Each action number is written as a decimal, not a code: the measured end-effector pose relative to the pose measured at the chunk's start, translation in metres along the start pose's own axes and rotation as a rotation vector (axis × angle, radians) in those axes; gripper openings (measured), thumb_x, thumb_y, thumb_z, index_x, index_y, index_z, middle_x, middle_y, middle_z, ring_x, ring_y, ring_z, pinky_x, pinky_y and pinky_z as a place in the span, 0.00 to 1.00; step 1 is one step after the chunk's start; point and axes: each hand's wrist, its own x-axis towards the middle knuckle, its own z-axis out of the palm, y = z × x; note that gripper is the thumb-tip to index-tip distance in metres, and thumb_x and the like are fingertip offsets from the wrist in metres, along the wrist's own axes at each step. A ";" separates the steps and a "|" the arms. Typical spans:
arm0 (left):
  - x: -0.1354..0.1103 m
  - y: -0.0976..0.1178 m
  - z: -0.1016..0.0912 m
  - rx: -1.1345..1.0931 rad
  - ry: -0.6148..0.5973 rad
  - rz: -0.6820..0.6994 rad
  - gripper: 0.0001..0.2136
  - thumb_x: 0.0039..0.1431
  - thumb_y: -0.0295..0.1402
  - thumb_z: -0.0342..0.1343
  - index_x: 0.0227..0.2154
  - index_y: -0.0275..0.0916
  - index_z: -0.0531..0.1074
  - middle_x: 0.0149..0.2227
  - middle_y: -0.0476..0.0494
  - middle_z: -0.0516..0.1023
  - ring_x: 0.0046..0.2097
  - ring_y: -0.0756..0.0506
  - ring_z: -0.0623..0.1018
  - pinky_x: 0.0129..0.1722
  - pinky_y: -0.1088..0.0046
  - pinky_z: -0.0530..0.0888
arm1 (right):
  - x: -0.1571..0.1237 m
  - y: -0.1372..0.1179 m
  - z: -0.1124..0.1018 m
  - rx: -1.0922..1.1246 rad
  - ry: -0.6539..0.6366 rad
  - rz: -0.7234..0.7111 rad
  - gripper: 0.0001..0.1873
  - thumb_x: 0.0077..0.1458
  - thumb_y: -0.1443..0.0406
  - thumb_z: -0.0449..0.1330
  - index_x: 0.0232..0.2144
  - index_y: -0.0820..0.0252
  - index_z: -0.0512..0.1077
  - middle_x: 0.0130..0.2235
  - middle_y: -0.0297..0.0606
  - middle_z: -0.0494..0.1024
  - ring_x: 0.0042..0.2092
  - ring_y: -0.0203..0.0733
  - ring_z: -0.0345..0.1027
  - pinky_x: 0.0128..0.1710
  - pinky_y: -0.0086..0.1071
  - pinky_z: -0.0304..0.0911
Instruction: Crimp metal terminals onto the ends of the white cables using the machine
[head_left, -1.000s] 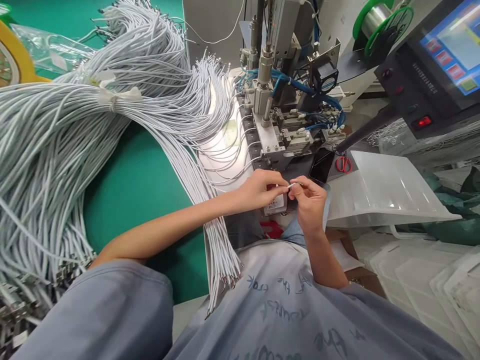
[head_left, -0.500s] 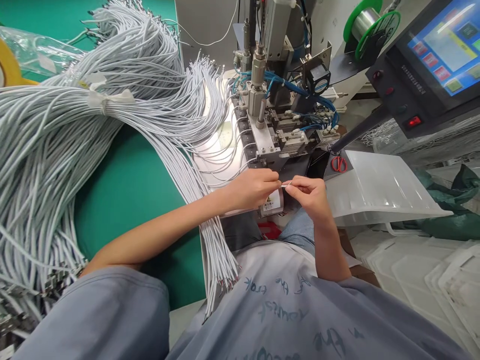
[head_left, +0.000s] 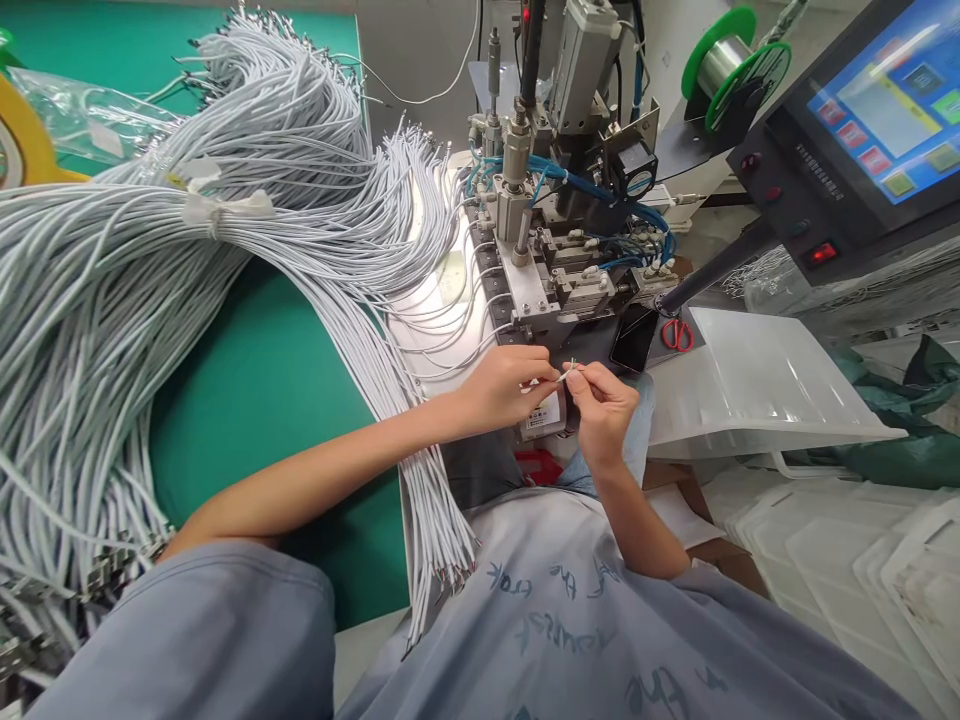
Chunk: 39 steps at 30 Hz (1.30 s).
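Note:
My left hand (head_left: 504,385) and my right hand (head_left: 604,402) meet in front of a small metal machine (head_left: 551,270). Both pinch the end of one thin white cable (head_left: 566,374), whose tip shows between the fingertips. The left hand's fingers are closed on the cable from the left. The right hand's thumb and forefinger grip the tip from the right. A large heap of grey-white cables (head_left: 135,280) lies on the green mat (head_left: 262,390) to my left, and several cable ends lead into the machine's slots.
A black phone (head_left: 634,337) and red scissors (head_left: 676,334) lie right of the machine. A white plastic tray (head_left: 757,380) sits farther right. A touchscreen panel (head_left: 877,110) stands at the upper right, a green wire spool (head_left: 731,60) behind. A yellow tape roll (head_left: 22,140) is at far left.
Both hands stayed pinched together on the cable end, shifting slightly up and left in the view as my head moved. The phone shows more fully now.

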 end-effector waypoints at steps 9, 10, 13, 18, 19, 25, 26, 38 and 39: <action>0.002 -0.009 -0.007 0.506 -0.144 0.293 0.15 0.62 0.21 0.42 0.24 0.35 0.69 0.24 0.46 0.67 0.27 0.50 0.65 0.27 0.72 0.61 | 0.026 -0.007 -0.022 -0.342 -0.324 -0.110 0.13 0.53 0.66 0.57 0.18 0.60 0.71 0.19 0.29 0.59 0.22 0.32 0.50 0.23 0.30 0.49; 0.002 -0.009 -0.006 0.478 -0.119 0.245 0.15 0.62 0.22 0.43 0.23 0.35 0.69 0.24 0.46 0.66 0.27 0.50 0.65 0.26 0.73 0.61 | 0.028 -0.004 -0.022 -0.303 -0.329 -0.102 0.12 0.52 0.66 0.57 0.18 0.60 0.70 0.19 0.29 0.58 0.22 0.31 0.50 0.23 0.30 0.49; 0.001 -0.008 -0.002 0.275 -0.052 0.012 0.13 0.62 0.26 0.46 0.24 0.35 0.72 0.24 0.48 0.67 0.26 0.51 0.67 0.24 0.75 0.61 | 0.029 0.003 -0.016 -0.182 -0.249 -0.110 0.11 0.52 0.65 0.58 0.20 0.61 0.72 0.19 0.28 0.56 0.23 0.31 0.50 0.23 0.29 0.48; 0.000 -0.005 0.003 -0.071 -0.053 -0.203 0.08 0.60 0.29 0.52 0.30 0.36 0.76 0.25 0.49 0.71 0.27 0.54 0.70 0.26 0.79 0.63 | 0.021 0.013 0.000 -0.007 -0.074 -0.057 0.11 0.52 0.62 0.59 0.22 0.60 0.74 0.20 0.29 0.59 0.24 0.32 0.52 0.23 0.29 0.49; 0.000 -0.006 0.003 -0.087 -0.073 -0.211 0.09 0.60 0.29 0.51 0.32 0.35 0.77 0.25 0.49 0.71 0.27 0.53 0.70 0.27 0.79 0.64 | 0.021 0.015 0.002 0.020 -0.054 -0.036 0.11 0.52 0.61 0.59 0.22 0.60 0.74 0.21 0.30 0.60 0.24 0.32 0.53 0.24 0.29 0.50; 0.005 -0.023 -0.004 0.182 -0.365 -0.194 0.12 0.59 0.22 0.46 0.29 0.32 0.75 0.29 0.45 0.70 0.28 0.52 0.69 0.27 0.77 0.64 | 0.036 0.042 0.003 0.042 -0.144 0.128 0.10 0.50 0.60 0.57 0.27 0.60 0.75 0.28 0.36 0.75 0.32 0.38 0.67 0.35 0.33 0.63; 0.005 -0.027 -0.004 0.245 -0.406 -0.207 0.12 0.59 0.22 0.45 0.28 0.32 0.74 0.30 0.44 0.70 0.27 0.52 0.69 0.27 0.77 0.63 | 0.040 0.047 0.002 0.035 -0.162 0.154 0.11 0.50 0.60 0.57 0.29 0.60 0.76 0.31 0.38 0.77 0.35 0.40 0.69 0.38 0.34 0.64; 0.002 -0.045 0.003 0.410 -0.541 -0.184 0.11 0.58 0.20 0.45 0.33 0.32 0.73 0.34 0.41 0.73 0.32 0.49 0.74 0.32 0.75 0.69 | 0.059 0.068 0.013 0.071 -0.313 0.299 0.10 0.44 0.58 0.59 0.23 0.60 0.70 0.22 0.31 0.69 0.25 0.34 0.60 0.28 0.30 0.60; 0.002 -0.045 0.003 0.406 -0.532 -0.173 0.12 0.58 0.20 0.45 0.36 0.32 0.73 0.34 0.41 0.73 0.32 0.49 0.74 0.32 0.75 0.69 | 0.059 0.068 0.013 0.070 -0.325 0.301 0.10 0.44 0.58 0.59 0.23 0.60 0.70 0.22 0.30 0.69 0.25 0.33 0.60 0.27 0.30 0.59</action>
